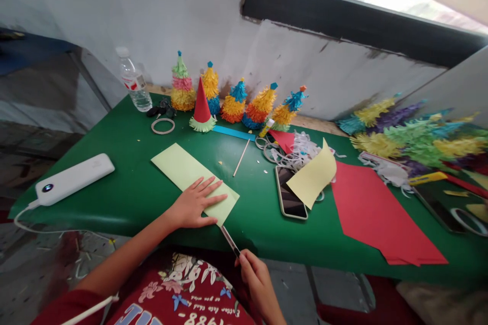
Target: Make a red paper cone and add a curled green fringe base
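Note:
My left hand [196, 205] lies flat with fingers spread on a long strip of pale green paper [175, 165], pressing it to the table. At the near edge, my right hand [254, 273] is closed around the handle of a utility knife [230, 240]. The knife's tip meets the paper's near corner, just beside my left hand; most of its handle is hidden in my fingers. Beyond the paper stands a red paper cone [202, 104] with a pale green fringe at its base. A thin stick [241, 158] lies to the right of the paper.
Several fringed paper trees [233, 102] stand along the wall by a water bottle [136, 84]. A power bank [76, 177] lies left on the green table [125, 203]. To the right are a phone [284, 198], a curled yellow sheet [314, 175], paper scraps and red paper [375, 213].

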